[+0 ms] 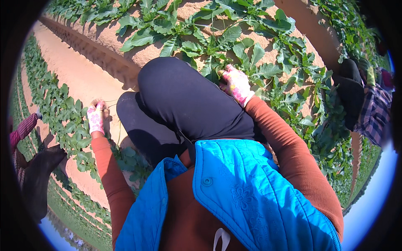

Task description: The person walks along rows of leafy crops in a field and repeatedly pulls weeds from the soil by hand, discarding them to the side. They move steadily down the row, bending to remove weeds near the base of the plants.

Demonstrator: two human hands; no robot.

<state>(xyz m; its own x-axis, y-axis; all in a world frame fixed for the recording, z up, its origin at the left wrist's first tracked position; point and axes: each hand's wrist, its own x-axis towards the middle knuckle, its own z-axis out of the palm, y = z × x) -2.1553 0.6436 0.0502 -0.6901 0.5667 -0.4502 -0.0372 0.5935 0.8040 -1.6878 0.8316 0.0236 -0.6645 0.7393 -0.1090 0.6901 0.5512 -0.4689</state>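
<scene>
My left hand (96, 116), in a white glove with a pink flower pattern, is at the left beside a row of leafy plants (75, 122). Its fingers are curled, and thin stems or roots stick out near the fingertips; what it holds is too small to name. My right hand (235, 84), in a matching glove, reaches past my knee into green plants with lobed leaves (212, 50) on a sandy soil ridge. Its fingers are bent down among the leaves at the plants' base, and the fingertips are partly hidden.
My bent knees (188, 103) in dark trousers lie between my hands. A sandy furrow (78, 72) runs along the left. At the right edge is a person in a checked shirt (373, 113); at the left edge another person's maroon sleeve (26, 126) shows. More crop rows stretch beyond.
</scene>
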